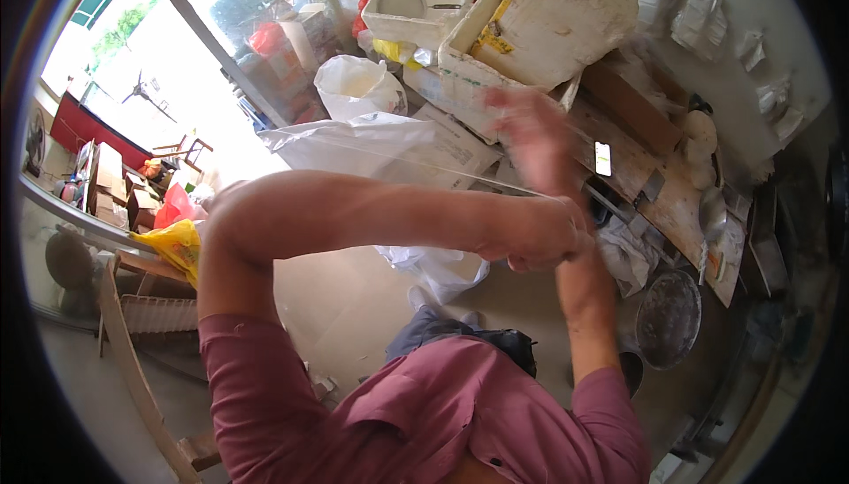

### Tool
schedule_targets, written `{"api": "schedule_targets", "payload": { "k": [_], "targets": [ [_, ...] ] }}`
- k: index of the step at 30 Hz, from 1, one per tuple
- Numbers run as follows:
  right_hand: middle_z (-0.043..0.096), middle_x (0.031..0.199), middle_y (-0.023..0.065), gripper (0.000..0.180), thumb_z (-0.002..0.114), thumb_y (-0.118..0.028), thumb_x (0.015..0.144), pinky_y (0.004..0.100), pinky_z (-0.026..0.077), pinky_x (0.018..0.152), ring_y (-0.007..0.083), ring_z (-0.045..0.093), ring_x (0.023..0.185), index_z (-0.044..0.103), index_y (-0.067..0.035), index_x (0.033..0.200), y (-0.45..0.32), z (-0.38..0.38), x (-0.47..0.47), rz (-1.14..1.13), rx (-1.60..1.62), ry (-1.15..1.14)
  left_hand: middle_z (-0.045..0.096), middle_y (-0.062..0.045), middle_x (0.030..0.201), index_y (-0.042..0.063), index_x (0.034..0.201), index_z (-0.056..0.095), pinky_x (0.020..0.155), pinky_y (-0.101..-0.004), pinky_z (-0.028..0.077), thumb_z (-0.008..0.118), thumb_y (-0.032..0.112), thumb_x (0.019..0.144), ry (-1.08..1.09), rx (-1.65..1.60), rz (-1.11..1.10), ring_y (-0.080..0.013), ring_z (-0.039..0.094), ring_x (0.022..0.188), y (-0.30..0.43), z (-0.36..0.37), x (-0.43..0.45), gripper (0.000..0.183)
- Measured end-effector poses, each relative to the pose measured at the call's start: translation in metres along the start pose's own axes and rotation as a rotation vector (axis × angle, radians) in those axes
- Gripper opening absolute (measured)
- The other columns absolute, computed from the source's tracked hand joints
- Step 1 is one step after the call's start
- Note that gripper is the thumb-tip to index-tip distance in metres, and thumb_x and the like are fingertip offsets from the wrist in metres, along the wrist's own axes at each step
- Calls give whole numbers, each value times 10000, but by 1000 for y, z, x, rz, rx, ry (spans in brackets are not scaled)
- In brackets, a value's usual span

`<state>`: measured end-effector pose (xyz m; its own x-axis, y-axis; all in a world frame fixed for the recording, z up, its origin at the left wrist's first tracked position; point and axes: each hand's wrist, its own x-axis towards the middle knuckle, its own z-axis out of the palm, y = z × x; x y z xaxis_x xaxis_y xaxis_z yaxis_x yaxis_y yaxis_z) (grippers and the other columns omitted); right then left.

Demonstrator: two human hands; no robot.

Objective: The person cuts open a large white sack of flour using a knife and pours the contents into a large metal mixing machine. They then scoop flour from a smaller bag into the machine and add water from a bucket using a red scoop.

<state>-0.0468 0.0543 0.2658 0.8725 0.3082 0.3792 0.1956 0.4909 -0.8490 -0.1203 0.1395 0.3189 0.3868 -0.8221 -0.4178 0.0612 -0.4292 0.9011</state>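
Note:
My left arm reaches across to the right, and my left hand [547,235] is curled at my right wrist; whether it grips the wrist, a thin strand or nothing is unclear. My right hand [530,129] is raised beyond it, blurred by motion, with fingers apart and nothing visible in it. A thin pale strand or plastic edge [424,164] runs from a large white plastic bag [361,146] towards my wrists. The bag lies partly behind my left forearm. Another white plastic bag [434,272] hangs below that forearm, near my feet.
White foam boxes [464,73] are piled ahead, one holding a round strainer [402,2]. A white bucket or bag [358,86] stands left of them. On the wooden worktop at right lie a phone [602,159] and a metal scraper [651,185]. A round metal basin [668,319] sits lower right.

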Motion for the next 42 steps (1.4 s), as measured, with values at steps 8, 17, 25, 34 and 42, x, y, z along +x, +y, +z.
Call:
{"api": "schedule_targets", "payload": {
  "k": [8,17,25,34,42],
  "targets": [
    [553,736,5,130,580,-155,1026,262,466,650,87,516,644,593,-36,973,51,10,-68,478,305,-373,306,96,589,163,760,449,387,-220,225,509,348,1070,544,-148,-51,-28,263,465,41,-94,-157,367],
    [607,670,23,153,581,-142,1005,263,447,574,91,574,615,613,-6,942,-28,-79,-64,480,-717,-518,323,106,601,157,721,447,403,-228,224,493,330,1082,995,-208,-65,-15,273,467,-111,-140,-236,403],
    [673,704,50,125,595,-104,975,274,500,633,120,625,640,653,-5,1023,22,64,14,391,-467,-652,435,52,647,92,725,527,479,-242,346,542,261,1056,388,12,-55,-56,411,543,-91,-108,-152,372],
    [718,751,108,113,630,-46,959,264,542,600,146,699,670,671,27,883,15,110,20,345,-344,-591,611,-70,789,39,861,628,745,-322,509,575,186,1022,359,-208,303,-192,623,778,-142,-171,-252,224],
    [733,813,87,121,607,-96,1011,225,495,594,113,702,711,667,0,967,-107,177,50,-117,-695,-435,568,-156,1435,79,1456,451,999,-399,487,523,297,1052,589,-848,757,-294,608,1244,-333,-204,-190,464]
  ]
}}
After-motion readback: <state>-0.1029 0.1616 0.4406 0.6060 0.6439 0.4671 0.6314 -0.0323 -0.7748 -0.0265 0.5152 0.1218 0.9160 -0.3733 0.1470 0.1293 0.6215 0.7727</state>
